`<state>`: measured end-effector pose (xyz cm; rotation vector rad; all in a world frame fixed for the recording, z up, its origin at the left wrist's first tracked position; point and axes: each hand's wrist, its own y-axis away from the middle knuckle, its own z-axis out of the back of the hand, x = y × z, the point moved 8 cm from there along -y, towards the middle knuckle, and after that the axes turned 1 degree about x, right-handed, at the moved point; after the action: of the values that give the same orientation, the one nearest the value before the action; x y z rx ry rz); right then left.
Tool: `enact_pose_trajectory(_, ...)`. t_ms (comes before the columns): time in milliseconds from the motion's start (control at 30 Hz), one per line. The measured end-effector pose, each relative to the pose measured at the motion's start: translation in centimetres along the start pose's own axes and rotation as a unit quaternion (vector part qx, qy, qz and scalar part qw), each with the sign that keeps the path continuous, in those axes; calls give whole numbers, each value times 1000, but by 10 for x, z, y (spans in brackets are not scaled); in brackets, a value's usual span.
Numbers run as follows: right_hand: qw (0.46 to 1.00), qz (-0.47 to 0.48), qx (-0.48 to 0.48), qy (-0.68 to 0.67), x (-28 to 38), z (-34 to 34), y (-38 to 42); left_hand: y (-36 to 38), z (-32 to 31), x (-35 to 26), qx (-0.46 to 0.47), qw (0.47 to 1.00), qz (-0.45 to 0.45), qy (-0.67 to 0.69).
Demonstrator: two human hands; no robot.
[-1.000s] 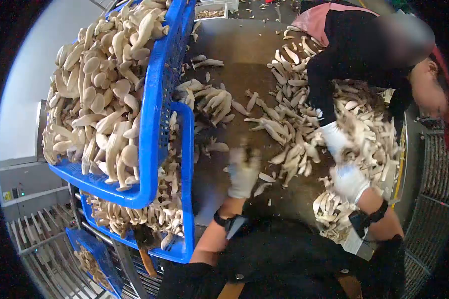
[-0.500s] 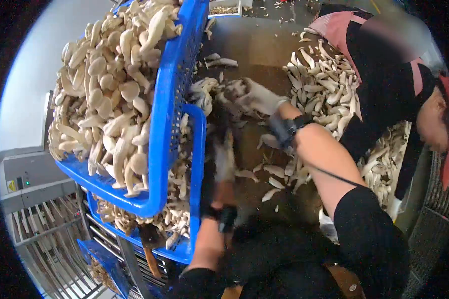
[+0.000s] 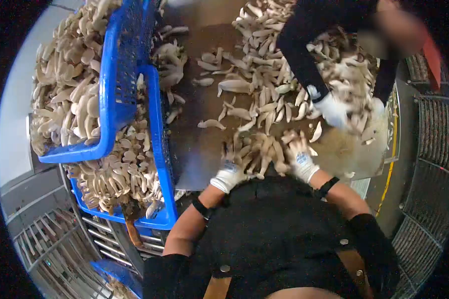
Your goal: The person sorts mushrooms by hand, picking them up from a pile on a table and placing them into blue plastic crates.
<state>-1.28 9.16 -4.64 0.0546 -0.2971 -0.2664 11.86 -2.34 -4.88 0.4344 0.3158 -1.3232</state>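
Note:
My left hand (image 3: 231,167), in a white glove with a dark grip side, lies against the left of a small heap of mushrooms (image 3: 262,153) at the table's near edge. On the heap's right side rests my right hand (image 3: 299,155), gloved the same way, its fingers spread over the mushrooms. Both hands have outstretched fingers and press around the heap without closing on any one mushroom. Pale, long-stemmed mushrooms (image 3: 264,94) lie scattered on the brown table (image 3: 197,159) beyond my hands.
At left, a heaped blue basket (image 3: 107,94) overhangs a second blue basket (image 3: 159,149) of mushrooms. A wooden handle (image 3: 133,232) sticks out below. Opposite, a co-worker's gloved hands (image 3: 334,110) handle a blurred pile. Wire racks (image 3: 429,149) stand at far right.
My hands have come from beside the blue baskets to the near table edge, around a heap of mushrooms. The view has shifted, and the co-worker now leans over the pile with both hands.

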Motion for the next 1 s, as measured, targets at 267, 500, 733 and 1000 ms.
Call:
enact_pose_trajectory(267,964,-55,-72,-248,2,41,-18,-25,-46,13,-116,885,164,419)
enact_pose_trajectory(500,749,-131,-97,-642,3,42,-49,-23,48,-23,-108,846,135,505)
enact_pose_trajectory(733,603,-220,36,-766,16,14,-42,0,48,-16,-180,574,231,764)
enact_pose_trajectory(1000,984,119,43,-129,68,112,-80,61,9,8,6,808,339,481)
